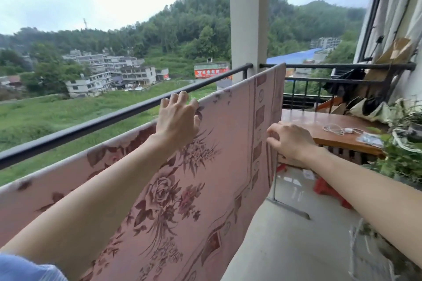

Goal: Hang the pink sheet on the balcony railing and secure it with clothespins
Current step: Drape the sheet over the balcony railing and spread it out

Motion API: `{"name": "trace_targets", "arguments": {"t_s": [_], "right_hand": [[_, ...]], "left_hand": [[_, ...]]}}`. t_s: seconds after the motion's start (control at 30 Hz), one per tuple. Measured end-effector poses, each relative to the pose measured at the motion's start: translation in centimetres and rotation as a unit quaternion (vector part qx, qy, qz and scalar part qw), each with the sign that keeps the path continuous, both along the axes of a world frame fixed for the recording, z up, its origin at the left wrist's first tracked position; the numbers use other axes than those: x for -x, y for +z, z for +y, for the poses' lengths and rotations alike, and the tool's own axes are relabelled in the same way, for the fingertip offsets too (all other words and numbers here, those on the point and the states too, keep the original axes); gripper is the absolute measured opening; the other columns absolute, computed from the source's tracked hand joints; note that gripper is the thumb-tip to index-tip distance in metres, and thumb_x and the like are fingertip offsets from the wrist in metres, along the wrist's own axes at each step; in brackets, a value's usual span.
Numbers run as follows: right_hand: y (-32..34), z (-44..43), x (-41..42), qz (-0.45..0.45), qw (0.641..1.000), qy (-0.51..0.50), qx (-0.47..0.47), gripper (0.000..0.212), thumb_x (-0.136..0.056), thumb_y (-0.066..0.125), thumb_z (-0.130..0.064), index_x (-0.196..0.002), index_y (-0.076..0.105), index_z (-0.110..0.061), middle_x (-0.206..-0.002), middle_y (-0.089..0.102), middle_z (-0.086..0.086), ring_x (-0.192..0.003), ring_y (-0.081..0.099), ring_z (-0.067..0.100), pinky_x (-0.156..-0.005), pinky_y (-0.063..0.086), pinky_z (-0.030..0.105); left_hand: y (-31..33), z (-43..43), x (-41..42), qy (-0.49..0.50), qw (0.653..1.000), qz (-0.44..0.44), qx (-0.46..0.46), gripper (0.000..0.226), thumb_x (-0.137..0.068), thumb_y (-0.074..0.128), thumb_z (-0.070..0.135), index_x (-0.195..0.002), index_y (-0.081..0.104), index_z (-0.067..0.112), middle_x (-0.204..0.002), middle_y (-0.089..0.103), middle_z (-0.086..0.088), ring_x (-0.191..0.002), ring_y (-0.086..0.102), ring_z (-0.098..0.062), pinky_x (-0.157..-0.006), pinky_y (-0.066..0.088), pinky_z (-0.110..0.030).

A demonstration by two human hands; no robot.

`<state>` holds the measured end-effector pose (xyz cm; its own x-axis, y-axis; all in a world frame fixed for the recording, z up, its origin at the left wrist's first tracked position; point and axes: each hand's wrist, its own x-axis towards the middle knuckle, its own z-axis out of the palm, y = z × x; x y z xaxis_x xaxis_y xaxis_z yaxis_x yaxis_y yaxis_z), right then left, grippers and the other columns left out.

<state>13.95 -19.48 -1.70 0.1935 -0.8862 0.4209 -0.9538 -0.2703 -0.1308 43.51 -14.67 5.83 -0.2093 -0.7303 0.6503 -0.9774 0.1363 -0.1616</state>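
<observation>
A pink sheet [219, 143] with dark red flowers hangs over a rail just inside the black balcony railing [96, 121], draping down toward me. My left hand [178, 118] rests on the sheet's top fold with its fingers curled over the edge. My right hand [290, 141] pinches the sheet's right side edge about halfway down. No clothespins show.
A white pillar [250, 18] stands behind the sheet's right end. A brown wooden table [319, 125] with a white cable sits to the right, potted plants [402, 157] beside it. A metal rack leg [290, 207] stands on the tiled floor.
</observation>
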Motion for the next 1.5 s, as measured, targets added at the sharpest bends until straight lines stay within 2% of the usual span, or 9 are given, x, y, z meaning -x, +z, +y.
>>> {"name": "trace_targets", "arguments": {"t_s": [0.33, 0.57, 0.7, 0.87, 0.97, 1.17, 1.27, 1.4, 1.5], "right_hand": [[0.3, -15.5, 9.4, -0.028, 0.996, -0.082, 0.006, 0.032, -0.091, 0.054, -0.041, -0.118, 0.063, -0.026, -0.114, 0.069, 0.003, -0.098, 0.063, 0.027, -0.07, 0.045, 0.032], [-0.4, -30.3, 16.8, -0.051, 0.997, -0.058, -0.004, 0.033, -0.091, 0.053, -0.042, -0.119, 0.063, -0.026, -0.112, 0.069, 0.0, -0.099, 0.063, 0.025, -0.081, 0.051, 0.037], [0.5, -39.6, 22.2, -0.054, 0.998, -0.023, -0.024, 0.031, -0.091, 0.053, -0.041, -0.117, 0.062, -0.026, -0.111, 0.067, -0.002, -0.1, 0.062, 0.023, -0.079, 0.049, 0.035], [2.3, -50.1, 28.0, -0.069, 0.997, -0.008, -0.027, 0.025, -0.09, 0.056, -0.041, -0.109, 0.064, -0.027, -0.104, 0.068, -0.003, -0.097, 0.061, 0.022, -0.07, 0.041, 0.031], [2.0, -55.6, 29.8, -0.097, 0.995, -0.004, -0.03, 0.021, -0.088, 0.057, -0.042, -0.103, 0.065, -0.03, -0.099, 0.068, -0.006, -0.093, 0.062, 0.021, -0.069, 0.043, 0.032], [1.2, -66.6, 30.8, -0.157, 0.986, -0.005, -0.049, 0.022, -0.087, 0.058, -0.043, -0.101, 0.066, -0.027, -0.1, 0.071, -0.004, -0.092, 0.063, 0.022, -0.07, 0.045, 0.032], [1.3, -72.1, 30.1, -0.213, 0.976, -0.007, -0.045, 0.024, -0.086, 0.06, -0.04, -0.103, 0.067, -0.023, -0.102, 0.071, -0.001, -0.092, 0.063, 0.024, -0.072, 0.046, 0.032], [1.9, -77.8, 28.8, -0.297, 0.954, 0.008, -0.05, 0.048, -0.085, 0.063, -0.045, -0.123, 0.059, -0.016, -0.113, 0.069, 0.005, -0.101, 0.064, 0.027, -0.083, 0.053, 0.039], [1.7, -80.3, 28.4, -0.354, 0.933, 0.012, -0.058, 0.038, -0.083, 0.067, -0.041, -0.113, 0.064, -0.019, -0.107, 0.071, 0.004, -0.098, 0.065, 0.027, -0.079, 0.052, 0.036]], "left_hand": [[1.3, -19.5, 8.7, -0.033, 0.996, -0.024, -0.078, 0.027, -0.087, 0.056, 0.03, -0.107, 0.061, 0.012, -0.112, 0.055, -0.014, -0.106, 0.054, -0.035, -0.081, 0.043, -0.042], [0.6, -32.9, 16.4, -0.008, 0.996, -0.036, -0.084, 0.017, -0.088, 0.054, 0.024, -0.1, 0.059, 0.012, -0.104, 0.056, -0.011, -0.096, 0.058, -0.033, -0.064, 0.035, -0.036], [1.1, -40.8, 22.2, 0.007, 0.997, -0.02, -0.081, 0.008, -0.089, 0.052, 0.021, -0.085, 0.054, 0.014, -0.095, 0.057, -0.008, -0.083, 0.058, -0.028, -0.06, 0.035, -0.036], [1.2, -49.1, 27.7, 0.028, 0.996, 0.002, -0.082, 0.011, -0.089, 0.056, 0.024, -0.082, 0.054, 0.016, -0.092, 0.058, -0.006, -0.078, 0.058, -0.025, -0.059, 0.036, -0.035], [1.2, -53.7, 30.2, 0.028, 0.996, 0.01, -0.079, 0.01, -0.087, 0.056, 0.019, -0.079, 0.053, 0.017, -0.09, 0.057, -0.004, -0.079, 0.061, -0.026, -0.058, 0.035, -0.034], [1.0, -62.0, 34.1, 0.013, 0.996, 0.021, -0.081, 0.013, -0.086, 0.063, 0.022, -0.093, 0.063, 0.011, -0.092, 0.06, -0.003, -0.08, 0.06, -0.025, -0.059, 0.037, -0.034], [0.9, -64.9, 35.4, -0.008, 0.998, 0.044, -0.053, 0.019, -0.084, 0.07, 0.027, -0.083, 0.065, 0.009, -0.084, 0.057, 0.0, -0.069, 0.054, -0.02, -0.059, 0.04, -0.033], [1.0, -66.9, 36.5, -0.024, 0.998, 0.061, -0.021, 0.022, -0.085, 0.069, 0.016, -0.067, 0.064, 0.005, -0.076, 0.056, 0.0, -0.061, 0.049, -0.016, -0.054, 0.038, -0.029], [1.0, -67.4, 37.0, -0.031, 0.997, 0.067, -0.017, 0.021, -0.087, 0.065, 0.012, -0.068, 0.063, 0.004, -0.074, 0.056, -0.003, -0.063, 0.048, -0.018, -0.058, 0.047, -0.035]]}}
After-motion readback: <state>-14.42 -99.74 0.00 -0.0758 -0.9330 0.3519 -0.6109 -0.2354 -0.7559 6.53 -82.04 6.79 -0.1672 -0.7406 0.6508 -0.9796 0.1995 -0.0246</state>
